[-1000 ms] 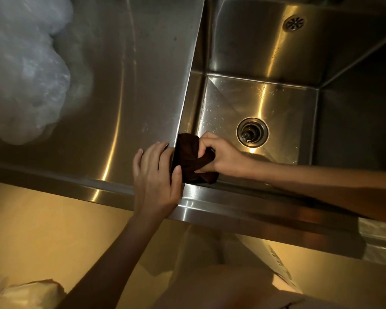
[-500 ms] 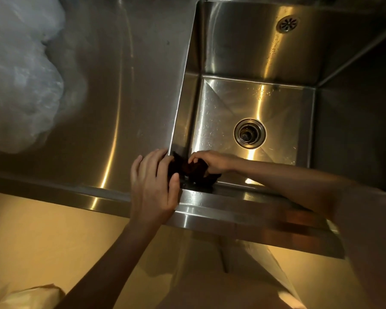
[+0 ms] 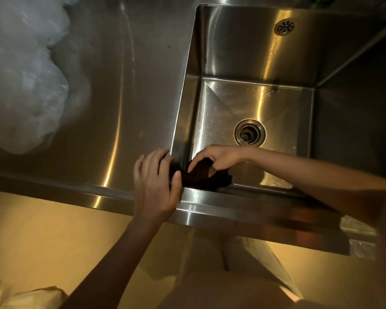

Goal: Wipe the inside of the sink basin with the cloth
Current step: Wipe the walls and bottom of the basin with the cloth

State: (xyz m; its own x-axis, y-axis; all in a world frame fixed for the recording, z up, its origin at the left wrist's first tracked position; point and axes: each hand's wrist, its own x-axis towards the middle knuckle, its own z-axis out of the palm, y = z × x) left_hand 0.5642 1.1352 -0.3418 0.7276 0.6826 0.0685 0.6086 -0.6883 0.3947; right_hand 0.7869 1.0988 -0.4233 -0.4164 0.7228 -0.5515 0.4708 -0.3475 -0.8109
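Observation:
A deep stainless steel sink basin (image 3: 250, 54) fills the upper right, with a round drain (image 3: 250, 132) in its floor. A dark brown cloth (image 3: 201, 177) is bunched in the basin's near left corner, against the front wall. My right hand (image 3: 218, 157) grips the cloth from above, fingers curled round it. My left hand (image 3: 156, 186) rests on the rim at that same corner, fingers straight, with the thumb touching the edge of the cloth.
A steel counter (image 3: 112, 103) stretches left of the basin. A crumpled clear plastic bag (image 3: 22, 81) lies at its far left. An overflow grate (image 3: 285, 26) sits in the basin's back wall. Below the counter's front edge (image 3: 243, 212) is a yellowish floor.
My right hand has moved the cloth down from the left wall into the near left corner of the basin. My left hand has stayed on the rim.

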